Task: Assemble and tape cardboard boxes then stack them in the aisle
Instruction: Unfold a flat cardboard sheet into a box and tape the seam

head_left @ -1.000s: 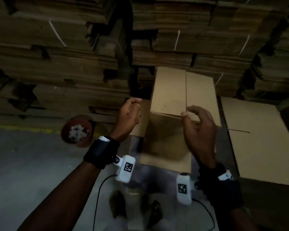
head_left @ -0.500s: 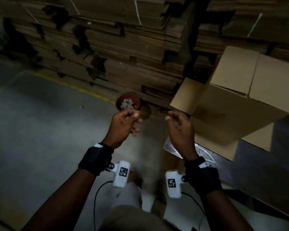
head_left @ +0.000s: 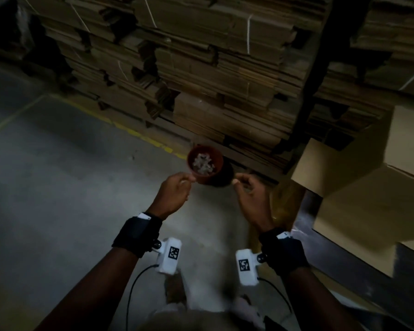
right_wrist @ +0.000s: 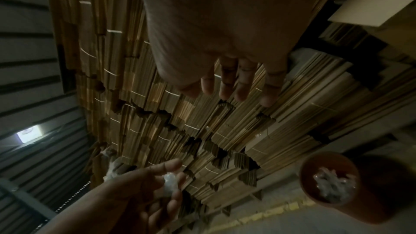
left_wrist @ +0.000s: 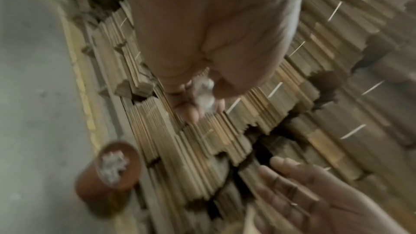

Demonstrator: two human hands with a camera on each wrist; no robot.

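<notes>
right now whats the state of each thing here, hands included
left hand: pinching a small clear wad
right hand: empty, fingers relaxed
brown pot: upright on the floor, holding clear scraps
cardboard box: assembled, top flaps folded shut, side flap sticking out
flat cardboard stacks: bundled with string

A reddish-brown round plastic pot (head_left: 204,167) holds whitish crumpled scraps (head_left: 203,162); tan assembled cardboard box (head_left: 359,194); grey concrete floor (head_left: 58,187) with yellow painted line (head_left: 120,126).
</notes>
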